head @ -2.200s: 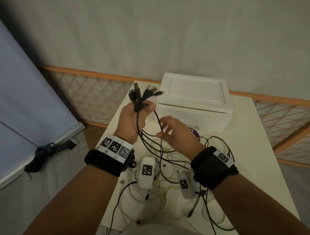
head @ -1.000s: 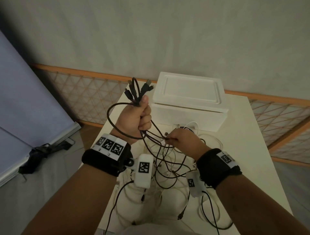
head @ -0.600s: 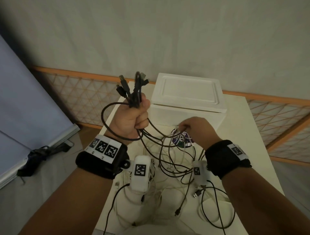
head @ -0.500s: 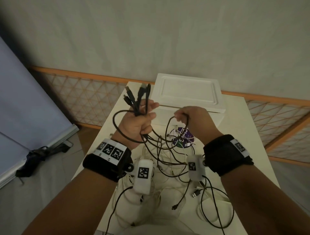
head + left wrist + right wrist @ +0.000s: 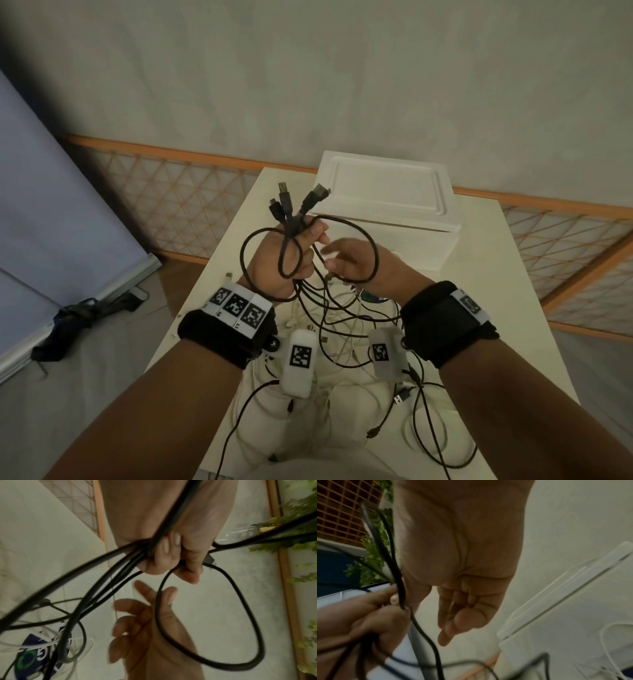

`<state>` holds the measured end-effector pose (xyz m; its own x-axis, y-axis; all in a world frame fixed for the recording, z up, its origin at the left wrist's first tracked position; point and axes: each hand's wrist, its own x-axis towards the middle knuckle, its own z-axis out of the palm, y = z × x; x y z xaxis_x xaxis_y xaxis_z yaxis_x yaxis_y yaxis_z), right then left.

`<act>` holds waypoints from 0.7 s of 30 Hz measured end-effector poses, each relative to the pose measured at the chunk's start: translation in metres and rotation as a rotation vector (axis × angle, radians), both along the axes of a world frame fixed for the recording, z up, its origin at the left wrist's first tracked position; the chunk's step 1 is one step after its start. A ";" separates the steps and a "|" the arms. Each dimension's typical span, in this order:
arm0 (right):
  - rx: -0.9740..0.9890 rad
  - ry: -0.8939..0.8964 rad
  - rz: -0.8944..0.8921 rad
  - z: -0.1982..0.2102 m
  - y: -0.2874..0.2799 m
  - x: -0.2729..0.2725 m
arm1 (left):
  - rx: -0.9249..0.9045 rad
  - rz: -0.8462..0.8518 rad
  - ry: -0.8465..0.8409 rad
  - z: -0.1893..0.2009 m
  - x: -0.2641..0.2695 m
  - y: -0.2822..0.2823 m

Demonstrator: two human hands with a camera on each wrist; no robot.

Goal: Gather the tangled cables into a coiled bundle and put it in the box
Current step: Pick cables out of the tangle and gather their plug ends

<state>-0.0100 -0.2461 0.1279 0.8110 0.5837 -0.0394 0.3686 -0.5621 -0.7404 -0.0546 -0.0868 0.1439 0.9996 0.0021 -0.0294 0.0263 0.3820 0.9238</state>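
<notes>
Above the table, my left hand (image 5: pixel 274 260) grips a bunch of black cables (image 5: pixel 289 228); their plugs (image 5: pixel 291 202) stick up from the fist. In the left wrist view its fingers (image 5: pixel 171 555) curl round several strands. A black loop (image 5: pixel 375 253) from the fist hangs over my right hand (image 5: pixel 352 263), whose fingers are relaxed and hold nothing (image 5: pixel 462 608). More black strands trail down to the tangle (image 5: pixel 342 329) on the table. The white box (image 5: pixel 387 192) stands behind the hands with its lid on.
Loose white cables (image 5: pixel 342 394) and black cable ends (image 5: pixel 404 397) lie on the white table (image 5: pixel 513 308) under my wrists. A round blue sticker (image 5: pixel 27 660) lies under them. An orange lattice rail (image 5: pixel 171 205) runs behind the table; the floor drops off at left.
My right hand carried a black loop up to the left fist and let go; its fingers now hang relaxed. The left hand has taken in that loop.
</notes>
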 end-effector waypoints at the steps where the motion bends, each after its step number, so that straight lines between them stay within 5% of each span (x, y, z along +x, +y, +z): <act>1: 0.006 0.094 0.058 -0.002 0.001 -0.002 | 0.026 -0.006 -0.022 0.000 0.000 0.001; 4: 0.097 0.260 0.053 0.000 0.002 -0.005 | 0.082 -0.009 -0.040 0.000 -0.002 0.001; 7: 0.161 0.372 -0.005 -0.002 -0.002 -0.009 | -0.075 -0.012 -0.051 0.002 0.000 0.006; 11: -0.170 0.183 0.134 -0.011 -0.008 -0.013 | -0.210 -0.087 -0.067 0.002 0.005 0.016; 13: -0.184 0.062 0.088 -0.008 -0.005 -0.013 | -0.174 -0.128 -0.077 -0.001 0.002 0.014; 17: 0.224 0.060 -0.130 0.005 0.005 -0.007 | 0.099 -0.052 0.055 -0.016 -0.001 0.000; 21: 0.472 -0.038 -0.123 0.024 0.012 -0.004 | 0.271 -0.117 0.193 -0.031 -0.009 -0.010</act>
<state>-0.0142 -0.2344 0.1522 0.8708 0.4307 0.2370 0.3520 -0.2097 -0.9122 -0.0635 -0.0972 0.1129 0.9695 -0.0786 -0.2320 0.2396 0.1077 0.9649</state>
